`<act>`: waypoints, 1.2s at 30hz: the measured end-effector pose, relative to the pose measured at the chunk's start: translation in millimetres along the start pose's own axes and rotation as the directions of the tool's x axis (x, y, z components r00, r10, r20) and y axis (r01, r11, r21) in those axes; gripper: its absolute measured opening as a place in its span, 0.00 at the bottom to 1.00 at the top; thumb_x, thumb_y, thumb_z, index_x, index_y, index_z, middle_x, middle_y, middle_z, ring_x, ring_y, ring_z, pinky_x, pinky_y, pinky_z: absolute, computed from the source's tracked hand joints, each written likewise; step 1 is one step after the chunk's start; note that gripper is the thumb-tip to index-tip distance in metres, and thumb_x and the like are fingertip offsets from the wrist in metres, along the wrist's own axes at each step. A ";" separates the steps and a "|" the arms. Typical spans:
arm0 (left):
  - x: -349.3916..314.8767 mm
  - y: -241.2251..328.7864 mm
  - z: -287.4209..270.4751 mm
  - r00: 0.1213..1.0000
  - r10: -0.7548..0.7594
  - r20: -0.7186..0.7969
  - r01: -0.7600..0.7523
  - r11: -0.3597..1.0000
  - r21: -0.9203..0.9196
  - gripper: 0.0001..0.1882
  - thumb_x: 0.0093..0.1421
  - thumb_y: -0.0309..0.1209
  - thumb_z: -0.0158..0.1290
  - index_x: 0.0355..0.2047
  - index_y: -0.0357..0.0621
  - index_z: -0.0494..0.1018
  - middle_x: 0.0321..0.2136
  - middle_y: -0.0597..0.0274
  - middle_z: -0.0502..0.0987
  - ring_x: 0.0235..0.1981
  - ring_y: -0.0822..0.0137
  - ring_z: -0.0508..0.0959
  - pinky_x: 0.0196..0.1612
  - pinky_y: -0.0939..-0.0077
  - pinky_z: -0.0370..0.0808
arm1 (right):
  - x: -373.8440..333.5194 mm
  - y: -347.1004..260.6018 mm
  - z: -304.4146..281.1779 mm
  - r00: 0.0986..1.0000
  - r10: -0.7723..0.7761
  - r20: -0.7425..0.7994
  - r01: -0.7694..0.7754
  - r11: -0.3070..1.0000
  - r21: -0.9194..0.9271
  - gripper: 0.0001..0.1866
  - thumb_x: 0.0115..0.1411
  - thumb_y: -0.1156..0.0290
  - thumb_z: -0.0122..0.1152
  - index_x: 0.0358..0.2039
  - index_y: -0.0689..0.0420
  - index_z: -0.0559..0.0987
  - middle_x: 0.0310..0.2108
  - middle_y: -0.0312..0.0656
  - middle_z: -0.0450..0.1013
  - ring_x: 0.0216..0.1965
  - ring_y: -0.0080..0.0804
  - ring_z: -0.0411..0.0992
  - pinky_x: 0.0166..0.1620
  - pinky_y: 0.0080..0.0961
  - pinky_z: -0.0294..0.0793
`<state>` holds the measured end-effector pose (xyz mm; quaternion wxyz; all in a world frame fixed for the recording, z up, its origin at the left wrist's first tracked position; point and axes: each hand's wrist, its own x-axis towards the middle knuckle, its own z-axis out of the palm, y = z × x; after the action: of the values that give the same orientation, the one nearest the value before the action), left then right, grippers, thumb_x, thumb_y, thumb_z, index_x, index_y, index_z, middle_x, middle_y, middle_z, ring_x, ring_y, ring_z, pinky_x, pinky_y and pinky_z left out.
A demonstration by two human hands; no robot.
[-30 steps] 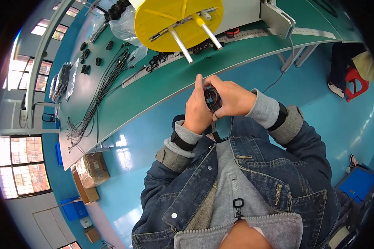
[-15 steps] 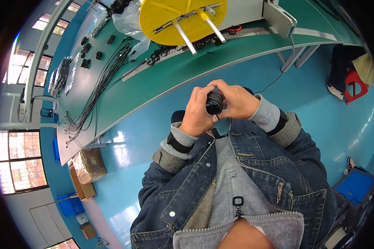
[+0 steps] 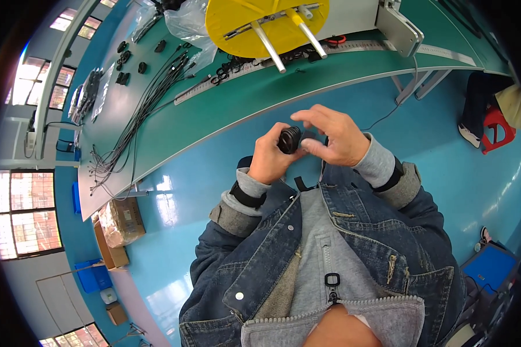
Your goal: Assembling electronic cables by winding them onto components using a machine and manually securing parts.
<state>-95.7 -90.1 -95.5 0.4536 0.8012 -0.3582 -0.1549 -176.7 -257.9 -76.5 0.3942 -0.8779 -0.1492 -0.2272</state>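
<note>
Held in front of my chest, a coiled black cable (image 3: 289,139) sits in the grip of my left hand (image 3: 266,159), its round loops facing up. Just to the right, my right hand (image 3: 337,139) is apart from the coil, thumb and forefinger spread. A small dark patch shows between the two hands, and I cannot make out what it is. Beyond them, on the green workbench (image 3: 237,107), stands a yellow disc (image 3: 260,26) with metal rods sticking out toward me.
A bundle of long cables (image 3: 139,118) lies along the bench's left part, near several small black coils (image 3: 123,58). A steel ruler (image 3: 194,91) follows the bench. Cardboard box (image 3: 127,222) lies on the floor at left. Someone's leg (image 3: 474,104) shows beside a red stool (image 3: 498,133).
Both hands were closed around the coil. My right hand has come off it and opened to the right, while my left hand keeps hold. The view has shifted slightly.
</note>
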 end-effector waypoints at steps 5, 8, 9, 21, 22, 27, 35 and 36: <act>1.9 -6.2 -4.0 0.998 0.050 0.043 -0.048 0.997 -0.052 0.25 0.41 0.31 0.65 0.37 0.34 0.68 0.26 0.54 0.75 0.27 0.67 0.75 0.30 0.74 0.72 | 16.8 4.7 14.5 0.976 -0.097 0.194 0.129 0.979 -0.156 0.27 0.48 0.53 0.59 0.44 0.58 0.68 0.33 0.44 0.66 0.32 0.41 0.68 0.32 0.30 0.71; 2.5 -8.6 -13.4 0.995 0.020 0.094 -0.021 1.000 0.012 0.24 0.43 0.31 0.65 0.38 0.33 0.68 0.25 0.59 0.75 0.28 0.77 0.72 0.30 0.78 0.72 | 20.3 10.5 17.7 0.963 -0.099 0.252 0.128 0.986 -0.105 0.28 0.48 0.51 0.58 0.43 0.58 0.69 0.31 0.44 0.66 0.31 0.42 0.68 0.32 0.30 0.71; 3.5 -9.4 -17.4 0.988 0.004 0.153 -0.006 1.000 0.012 0.24 0.43 0.30 0.64 0.38 0.33 0.68 0.25 0.60 0.75 0.28 0.77 0.72 0.29 0.78 0.72 | 21.2 11.9 19.3 0.956 -0.097 0.277 0.124 0.989 -0.082 0.28 0.48 0.50 0.57 0.42 0.59 0.69 0.31 0.44 0.67 0.31 0.42 0.68 0.33 0.30 0.71; 4.5 -30.3 -26.2 0.878 -0.087 0.471 0.404 0.662 -0.631 0.23 0.53 0.43 0.54 0.41 0.37 0.67 0.24 0.61 0.71 0.18 0.75 0.67 0.19 0.83 0.65 | 26.7 14.3 51.3 0.945 0.326 0.033 -0.326 0.924 0.198 0.13 0.51 0.68 0.58 0.35 0.62 0.74 0.27 0.44 0.68 0.28 0.34 0.69 0.31 0.26 0.69; 3.4 -34.0 -30.8 0.837 -0.070 0.542 0.512 0.450 -0.732 0.26 0.54 0.48 0.50 0.43 0.38 0.66 0.24 0.62 0.70 0.17 0.75 0.65 0.17 0.85 0.62 | 30.4 15.6 50.1 0.946 0.323 0.036 -0.324 0.925 0.196 0.13 0.51 0.68 0.58 0.35 0.62 0.74 0.27 0.44 0.68 0.28 0.34 0.69 0.31 0.26 0.69; -2.5 -42.7 -41.4 0.750 0.026 0.661 0.661 -0.022 -0.750 0.36 0.56 0.63 0.31 0.41 0.41 0.65 0.22 0.61 0.68 0.14 0.78 0.57 0.12 0.89 0.53 | 53.4 14.2 38.0 0.948 0.266 0.175 -0.305 0.917 0.256 0.15 0.49 0.70 0.57 0.38 0.61 0.72 0.27 0.44 0.70 0.28 0.34 0.70 0.31 0.28 0.69; -9.9 -51.6 -52.6 0.735 -0.181 0.653 0.677 0.225 -0.701 0.38 0.53 0.67 0.29 0.35 0.42 0.66 0.21 0.58 0.68 0.13 0.77 0.60 0.10 0.88 0.55 | 68.8 2.5 74.4 0.927 0.069 0.369 0.022 0.972 -0.236 0.09 0.48 0.75 0.52 0.33 0.60 0.70 0.23 0.44 0.70 0.26 0.42 0.71 0.27 0.33 0.70; -12.9 -53.0 -54.7 0.739 -0.183 0.648 0.673 0.221 -0.705 0.38 0.53 0.67 0.29 0.35 0.42 0.66 0.21 0.58 0.68 0.13 0.77 0.60 0.10 0.88 0.55 | 69.2 0.9 79.4 0.944 -0.035 0.329 0.122 0.961 -0.247 0.07 0.49 0.74 0.51 0.30 0.60 0.69 0.22 0.44 0.70 0.25 0.43 0.71 0.25 0.34 0.70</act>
<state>-50.4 -29.7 -111.3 0.6611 0.4169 -0.0539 -0.6214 -95.0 -192.4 -87.9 0.2349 -0.9410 -0.2150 -0.1147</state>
